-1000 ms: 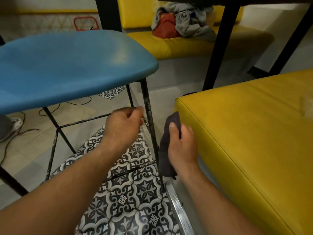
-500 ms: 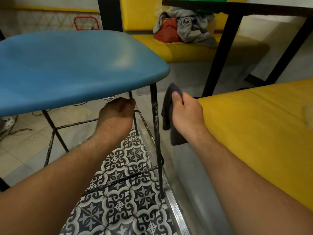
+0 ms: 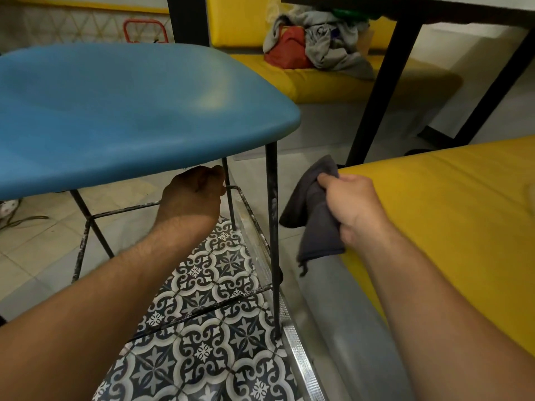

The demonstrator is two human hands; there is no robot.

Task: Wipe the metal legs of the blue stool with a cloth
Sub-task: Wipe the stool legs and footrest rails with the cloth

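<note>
Presently right grip (image 3: 351,206) clenched dark grey cloth (image 3: 312,215), just right of blue stool (image 3: 130,111) near black metal leg (image 3: 272,227); left grip (image 3: 192,195) curled by far leg (image 3: 229,204), hold unclear.

The blue stool (image 3: 130,111) is filling the 10 o'clock area. The right hand (image 3: 350,206) is gripping a dark grey cloth (image 3: 314,221) at 3 o'clock of the front leg (image 3: 272,215), near but apart. The left hand (image 3: 192,198) is curling against the rear leg (image 3: 230,209) under the seat (its grip is lost in shadow). A yellow bench (image 3: 448,212) is lying at 4 o'clock.
</note>
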